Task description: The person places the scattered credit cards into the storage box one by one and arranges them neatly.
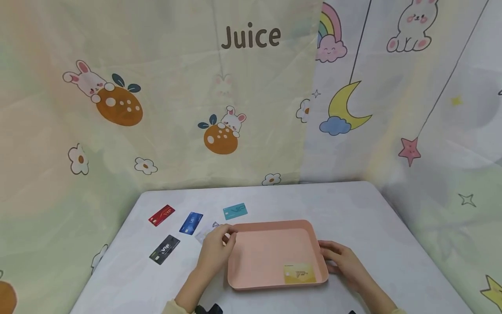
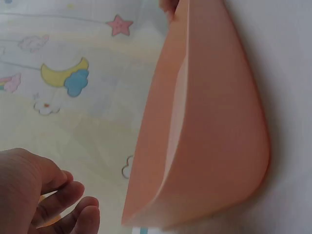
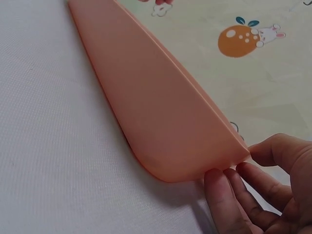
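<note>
A pink tray (image 1: 270, 222) lies on the table, with a gold card (image 1: 300, 274) in its near right corner. My right hand (image 1: 345, 261) holds the tray's right edge; in the right wrist view the fingers (image 3: 265, 187) and thumb meet the rim and outer wall. Over the tray's upper left corner is my left hand (image 1: 217, 244), its fingers loosely bent. Nothing shows between those fingers in the left wrist view, where they are apart from the tray (image 2: 219, 112). Beside it lies a pale card (image 1: 202, 233), partly hidden by that hand.
Left of the tray, a red card (image 1: 161, 215), a blue card (image 1: 191, 223) and a black card (image 1: 164, 249) lie on the white table (image 1: 345, 205). A teal card (image 1: 235, 211) is behind the tray's left end. Printed cloth hangs around the table.
</note>
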A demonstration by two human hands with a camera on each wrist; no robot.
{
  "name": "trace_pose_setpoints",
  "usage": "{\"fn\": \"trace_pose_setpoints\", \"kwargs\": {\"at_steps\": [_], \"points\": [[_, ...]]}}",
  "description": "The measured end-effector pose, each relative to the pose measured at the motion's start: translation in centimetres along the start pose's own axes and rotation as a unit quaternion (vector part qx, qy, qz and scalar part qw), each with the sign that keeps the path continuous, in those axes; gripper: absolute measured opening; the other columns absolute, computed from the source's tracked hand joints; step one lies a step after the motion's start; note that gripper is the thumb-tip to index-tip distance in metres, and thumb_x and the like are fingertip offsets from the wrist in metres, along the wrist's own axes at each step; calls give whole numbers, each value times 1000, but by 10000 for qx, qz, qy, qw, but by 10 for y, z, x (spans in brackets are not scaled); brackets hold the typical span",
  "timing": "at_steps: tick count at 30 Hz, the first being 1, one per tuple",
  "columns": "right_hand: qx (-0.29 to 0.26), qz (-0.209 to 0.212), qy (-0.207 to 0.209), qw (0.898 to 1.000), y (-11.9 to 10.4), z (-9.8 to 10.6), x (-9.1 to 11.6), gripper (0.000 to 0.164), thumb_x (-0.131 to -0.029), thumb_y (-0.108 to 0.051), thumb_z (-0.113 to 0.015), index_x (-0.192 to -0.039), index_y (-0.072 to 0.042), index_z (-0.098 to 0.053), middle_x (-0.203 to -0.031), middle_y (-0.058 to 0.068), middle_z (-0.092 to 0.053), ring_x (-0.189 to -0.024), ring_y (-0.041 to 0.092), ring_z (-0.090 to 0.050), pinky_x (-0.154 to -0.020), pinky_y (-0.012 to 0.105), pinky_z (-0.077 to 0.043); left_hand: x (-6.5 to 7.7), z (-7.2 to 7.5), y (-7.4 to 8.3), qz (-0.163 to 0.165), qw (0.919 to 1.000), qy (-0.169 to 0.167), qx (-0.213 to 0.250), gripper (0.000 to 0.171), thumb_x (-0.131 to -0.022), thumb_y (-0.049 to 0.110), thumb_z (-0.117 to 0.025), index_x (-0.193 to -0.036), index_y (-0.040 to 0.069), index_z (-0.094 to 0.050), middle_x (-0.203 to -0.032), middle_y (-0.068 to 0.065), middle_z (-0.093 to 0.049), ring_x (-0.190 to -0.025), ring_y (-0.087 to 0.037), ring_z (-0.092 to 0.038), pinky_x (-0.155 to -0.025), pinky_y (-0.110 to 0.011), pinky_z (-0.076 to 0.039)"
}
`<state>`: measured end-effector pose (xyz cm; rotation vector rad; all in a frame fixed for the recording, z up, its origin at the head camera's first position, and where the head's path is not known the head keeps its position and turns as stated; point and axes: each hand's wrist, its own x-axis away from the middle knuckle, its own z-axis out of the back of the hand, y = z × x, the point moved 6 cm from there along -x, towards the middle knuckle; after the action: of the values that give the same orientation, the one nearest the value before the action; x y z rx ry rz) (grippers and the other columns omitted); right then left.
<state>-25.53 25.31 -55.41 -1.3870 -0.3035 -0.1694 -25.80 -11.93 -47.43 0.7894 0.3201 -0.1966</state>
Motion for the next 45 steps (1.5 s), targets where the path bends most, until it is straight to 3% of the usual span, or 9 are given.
{"fn": "trace_pose_setpoints", "kwargs": {"at_steps": [7, 13, 19, 30, 36, 41, 45], "points": [[56, 10, 23, 10000, -2, 3, 0, 58, -101, -30, -66, -146, 5, -51, -135, 18, -66, -113, 22, -68, -84, 36, -62, 0, 8, -18, 247, 9996, 52, -93, 11, -98, 15, -69, -108, 15, -74, -96, 8, -70, -77, -6, -57, -62, -19, -51], [76, -72, 65, 9999, -2, 2, 0, 59, -100, -31, -67, -146, 4, -52, -136, 18, -65, -113, 22, -68, -84, 36, -62, 11, 12, -38, 549, 9978, 216, -302, 8, -96, 14, -70, -102, 20, -73, -92, 10, -70, -73, -4, -56, -61, -19, -49], [23, -70, 49, 10000, 1, 2, 3, 58, -100, -28, -67, -146, 4, -52, -139, 19, -63, -114, 22, -67, -84, 35, -62, 19, 21, -58, 894, 9946, 160, -509, 8, -96, 14, -70, -103, 17, -74, -93, 7, -71, -72, -6, -55, -61, -19, -48], [-31, -69, 18, 10000, 3, 2, -2, 59, -100, -29, -67, -146, 5, -51, -140, 20, -62, -114, 22, -67, -87, 37, -61, 26, 58, -90, 1404, 9859, 287, -861, 13, -98, 15, -67, -109, 11, -73, -101, -3, -73, -73, -11, -56, -58, -21, -45], [31, -85, 137, 9999, 3, 2, -3, 57, -100, -29, -68, -144, 4, -54, -139, 19, -63, -113, 22, -67, -87, 37, -61, 27, 73, -106, 1706, 9795, 204, -1047, 17, -99, 18, -66, -113, 8, -70, -103, -5, -73, -81, -15, -61, -64, -22, -49], [37, -51, 107, 9999, 4, 2, -2, 56, -100, -28, -67, -144, 5, -53, -138, 18, -64, -112, 21, -67, -86, 35, -61, 31, 79, -118, 1776, 9759, 247, -1246, 20, -98, 17, -65, -114, 5, -69, -103, -9, -73, -92, -23, -65, -79, -38, -58], [27, -57, 125, 9999, 5, 2, -1, 56, -100, -27, -67, -144, 4, -54, -139, 18, -64, -113, 21, -67, -86, 35, -61, 34, 83, -125, 1800, 9724, 279, -1460, 26, -98, 16, -64, -117, 0, -67, -112, -18, -69, -109, -36, -60, -94, -55, -51]]}}
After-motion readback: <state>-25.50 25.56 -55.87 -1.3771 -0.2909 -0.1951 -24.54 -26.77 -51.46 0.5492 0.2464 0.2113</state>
